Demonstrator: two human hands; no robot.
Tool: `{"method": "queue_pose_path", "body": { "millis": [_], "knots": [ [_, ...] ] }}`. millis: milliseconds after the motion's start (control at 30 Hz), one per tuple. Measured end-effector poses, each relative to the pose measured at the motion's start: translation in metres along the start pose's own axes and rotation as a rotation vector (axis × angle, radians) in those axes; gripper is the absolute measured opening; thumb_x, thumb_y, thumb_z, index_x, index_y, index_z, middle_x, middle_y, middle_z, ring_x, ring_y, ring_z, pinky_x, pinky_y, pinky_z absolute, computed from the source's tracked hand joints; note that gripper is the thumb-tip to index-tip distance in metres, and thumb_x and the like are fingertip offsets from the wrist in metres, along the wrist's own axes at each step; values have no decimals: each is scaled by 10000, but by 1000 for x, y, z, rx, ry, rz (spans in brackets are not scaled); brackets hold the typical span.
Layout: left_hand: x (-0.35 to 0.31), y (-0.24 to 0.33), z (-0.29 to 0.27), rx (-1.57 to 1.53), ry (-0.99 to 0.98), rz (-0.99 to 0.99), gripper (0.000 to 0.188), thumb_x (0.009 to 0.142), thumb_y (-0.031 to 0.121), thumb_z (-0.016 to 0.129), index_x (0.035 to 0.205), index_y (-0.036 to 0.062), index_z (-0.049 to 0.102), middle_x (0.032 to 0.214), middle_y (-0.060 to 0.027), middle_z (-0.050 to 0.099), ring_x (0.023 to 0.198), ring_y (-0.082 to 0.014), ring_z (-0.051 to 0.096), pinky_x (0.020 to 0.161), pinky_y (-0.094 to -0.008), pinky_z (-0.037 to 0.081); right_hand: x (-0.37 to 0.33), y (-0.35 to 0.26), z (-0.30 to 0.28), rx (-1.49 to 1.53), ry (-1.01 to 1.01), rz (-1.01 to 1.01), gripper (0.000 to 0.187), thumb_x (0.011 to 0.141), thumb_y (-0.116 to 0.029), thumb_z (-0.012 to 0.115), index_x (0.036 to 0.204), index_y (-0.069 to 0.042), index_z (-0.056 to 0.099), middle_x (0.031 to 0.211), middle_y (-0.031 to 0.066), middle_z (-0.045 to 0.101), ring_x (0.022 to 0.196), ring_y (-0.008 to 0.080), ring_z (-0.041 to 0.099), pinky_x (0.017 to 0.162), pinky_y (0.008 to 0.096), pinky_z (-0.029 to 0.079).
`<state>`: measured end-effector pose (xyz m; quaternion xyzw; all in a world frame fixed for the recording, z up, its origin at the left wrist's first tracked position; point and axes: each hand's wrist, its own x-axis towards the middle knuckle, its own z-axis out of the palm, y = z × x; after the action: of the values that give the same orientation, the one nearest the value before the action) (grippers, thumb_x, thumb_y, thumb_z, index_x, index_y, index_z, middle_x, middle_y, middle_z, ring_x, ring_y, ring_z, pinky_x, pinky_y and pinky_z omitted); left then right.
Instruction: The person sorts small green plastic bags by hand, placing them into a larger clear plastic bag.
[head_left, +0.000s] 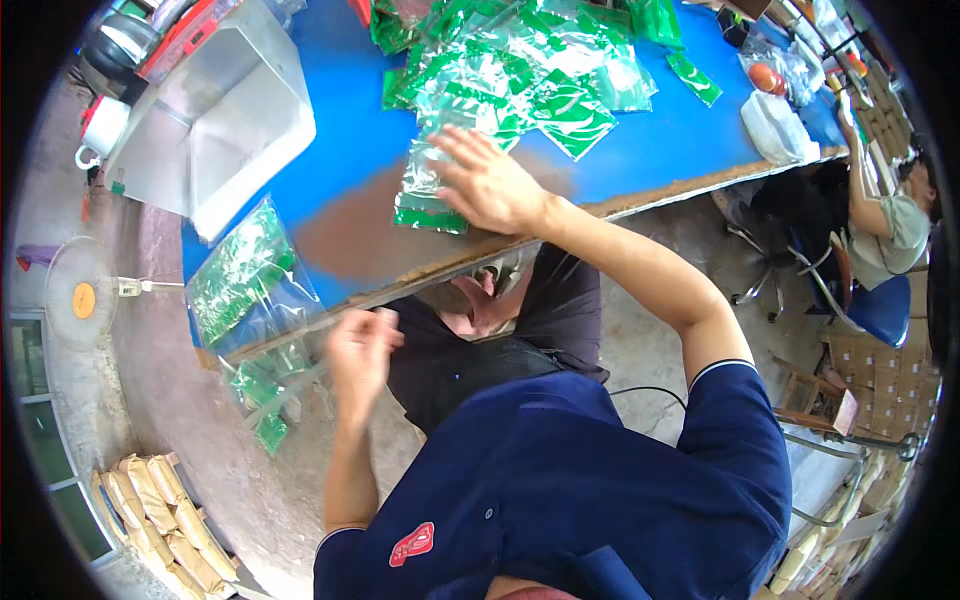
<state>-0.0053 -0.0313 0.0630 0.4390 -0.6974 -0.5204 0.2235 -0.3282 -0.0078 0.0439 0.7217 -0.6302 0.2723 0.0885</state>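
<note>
My right hand [490, 188] lies palm down with fingers stretched over a clear and green plastic packet [430, 216] near the front of the blue table. Just beyond it spreads a loose heap of similar flat packets [540, 75]. My left hand [362, 350] hovers in front of the table edge, its fingers curled and smeared by motion; I cannot make out anything in it. To its left, a large clear bag [245, 275] filled with green packets sits at the table's left corner. More green packets [270, 390] in clear plastic hang below that corner.
A clear plastic bin [250, 130] stands at the table's left, beside a white mug [103, 125] and a kettle [118, 45]. A white container [775, 128] is at the right end. A fan [82, 292] stands left; another person [890, 225] sits at right.
</note>
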Motion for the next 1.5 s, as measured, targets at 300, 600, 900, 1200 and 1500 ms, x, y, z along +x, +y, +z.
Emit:
{"method": "queue_pose_path", "body": {
  "millis": [300, 600, 900, 1200, 1500],
  "knots": [
    [-15, -19, 98, -1225, 17, -260, 406, 1049, 260, 568, 1373, 25, 500, 1415, -131, 525, 1291, -195, 536, 946, -404, 549, -5, -87, -1, 430, -321, -96, 286, 952, -264, 607, 1094, -25, 672, 990, 152, 591, 1022, 348, 578, 914, 508, 441],
    [5, -9, 63, -981, 139, -327, 260, 985, 174, 670, 1198, 28, 632, 1147, -48, 678, 994, -155, 671, 803, -326, 594, -17, -26, -6, 199, -157, -140, 371, 999, -342, 542, 1219, -52, 618, 1279, 203, 596, 1201, 398, 559, 1039, 557, 404],
    [-4, -17, 70, -1004, 115, -354, 326, 931, 104, 721, 1216, -9, 609, 1147, -88, 672, 984, -194, 676, 858, -349, 587, -6, 21, -10, -271, -155, 238, 705, 959, -533, 574, 1346, 54, 528, 1445, 258, 479, 1391, 473, 367, 1138, 588, 294],
    [-12, -37, 45, -1108, -89, -419, 339, 933, 57, 690, 1255, 62, 588, 1183, -49, 662, 1047, -162, 663, 863, -304, 580, -54, -36, -20, 99, -134, 17, 680, 780, -441, 813, 1209, 23, 561, 1395, 221, 512, 1355, 435, 446, 1137, 555, 354],
    [-17, -32, 45, -1110, -51, -370, 366, 943, 82, 685, 1288, 75, 564, 1238, -47, 650, 1125, -184, 644, 920, -355, 567, -6, -50, -15, -101, -162, 59, 486, 941, -349, 644, 1311, -41, 581, 1416, 245, 503, 1378, 460, 400, 1135, 554, 327]
  ]
}}
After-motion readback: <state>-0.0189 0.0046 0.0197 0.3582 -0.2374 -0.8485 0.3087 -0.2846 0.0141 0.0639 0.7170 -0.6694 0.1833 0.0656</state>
